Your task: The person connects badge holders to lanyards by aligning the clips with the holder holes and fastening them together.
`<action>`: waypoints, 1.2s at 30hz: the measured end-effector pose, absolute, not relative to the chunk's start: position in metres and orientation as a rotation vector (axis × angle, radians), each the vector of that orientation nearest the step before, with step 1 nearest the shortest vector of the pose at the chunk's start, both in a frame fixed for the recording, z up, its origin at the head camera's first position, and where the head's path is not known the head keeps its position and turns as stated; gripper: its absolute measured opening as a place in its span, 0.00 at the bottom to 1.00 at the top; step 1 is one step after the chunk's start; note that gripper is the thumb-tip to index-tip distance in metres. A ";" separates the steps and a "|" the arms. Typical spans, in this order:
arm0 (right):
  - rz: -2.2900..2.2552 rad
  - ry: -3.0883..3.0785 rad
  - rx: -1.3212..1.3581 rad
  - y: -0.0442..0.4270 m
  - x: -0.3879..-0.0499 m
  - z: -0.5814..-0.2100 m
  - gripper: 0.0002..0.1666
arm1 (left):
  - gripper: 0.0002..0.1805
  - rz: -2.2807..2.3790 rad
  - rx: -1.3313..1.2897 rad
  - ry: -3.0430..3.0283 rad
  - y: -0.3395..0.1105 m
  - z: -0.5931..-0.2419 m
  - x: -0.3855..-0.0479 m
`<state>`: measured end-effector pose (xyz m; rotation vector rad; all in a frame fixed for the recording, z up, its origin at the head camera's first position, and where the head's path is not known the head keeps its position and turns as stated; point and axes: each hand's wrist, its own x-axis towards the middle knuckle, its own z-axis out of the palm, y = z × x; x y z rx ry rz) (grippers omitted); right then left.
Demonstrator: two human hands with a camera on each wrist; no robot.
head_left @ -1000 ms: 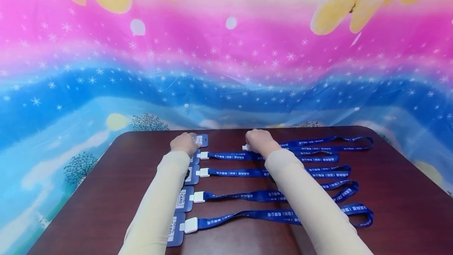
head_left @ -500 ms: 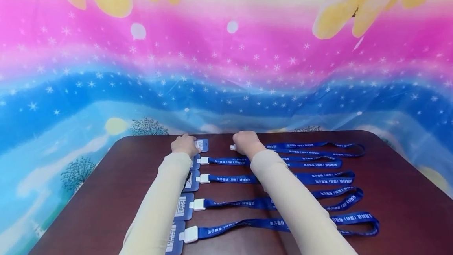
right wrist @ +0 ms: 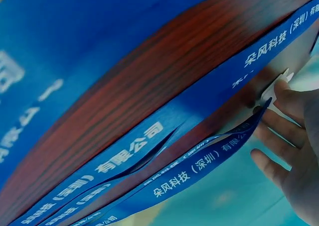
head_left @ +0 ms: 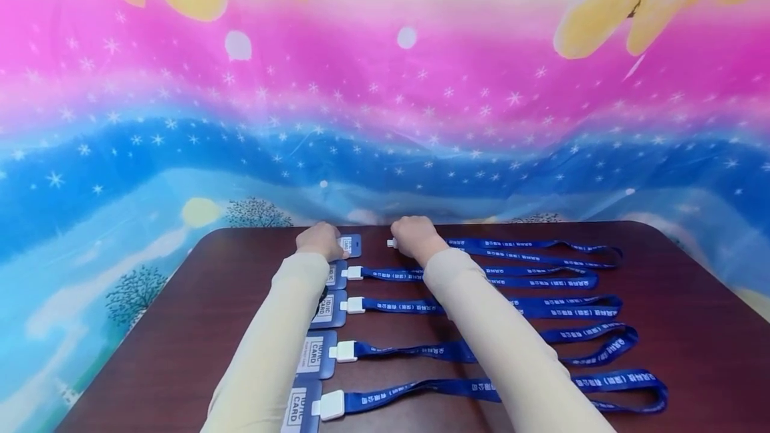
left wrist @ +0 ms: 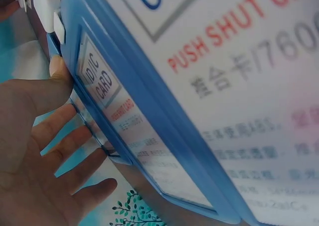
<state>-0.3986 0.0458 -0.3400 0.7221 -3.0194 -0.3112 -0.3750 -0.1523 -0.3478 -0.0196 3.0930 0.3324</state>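
Note:
At the far table edge my left hand (head_left: 319,241) holds the farthest blue badge holder (head_left: 352,246), covering its left part. In the left wrist view the thumb (left wrist: 60,69) lies at the holder's edge, with the other fingers stretched out beyond it. My right hand (head_left: 416,238) pinches the white plastic clip (head_left: 391,243) of the farthest blue lanyard (head_left: 529,244). That clip points left at the holder, with a short gap between them. The lanyard's strap (right wrist: 184,178) trails away from the hand to the right.
Nearer to me lie several badge holders (head_left: 319,353) in a column, each joined by a white clip (head_left: 345,351) to a blue lanyard (head_left: 619,389) stretched right. Both forearms pass over them. A patterned cloth (head_left: 385,119) hangs behind the dark wooden table (head_left: 180,346).
My right hand has moved left with the lanyard clip, narrowing the gap to the badge holder. The lanyard's loop has slid left too. My left hand stays at the holder.

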 end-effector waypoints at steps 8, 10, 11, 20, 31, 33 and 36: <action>-0.314 -3.007 0.774 0.028 -0.403 -0.342 0.10 | 0.28 0.343 -0.018 3.097 -0.154 -0.347 -0.373; -0.318 -2.996 0.783 0.024 -0.404 -0.343 0.10 | 0.29 0.340 -0.021 3.099 -0.154 -0.348 -0.374; -0.319 -2.991 0.787 0.021 -0.404 -0.343 0.10 | 0.29 0.339 -0.022 3.099 -0.154 -0.348 -0.374; -0.282 -2.976 0.813 0.002 -0.402 -0.345 0.08 | 0.29 0.400 -0.014 3.126 -0.152 -0.354 -0.371; -0.222 -2.989 0.818 -0.009 -0.402 -0.349 0.10 | 0.28 0.489 -0.059 3.148 -0.149 -0.358 -0.364; -0.191 -2.993 0.817 -0.011 -0.402 -0.348 0.10 | 0.28 0.492 -0.056 3.155 -0.148 -0.358 -0.365; -0.166 -3.002 0.807 -0.013 -0.402 -0.346 0.10 | 0.28 0.483 -0.034 3.163 -0.148 -0.357 -0.367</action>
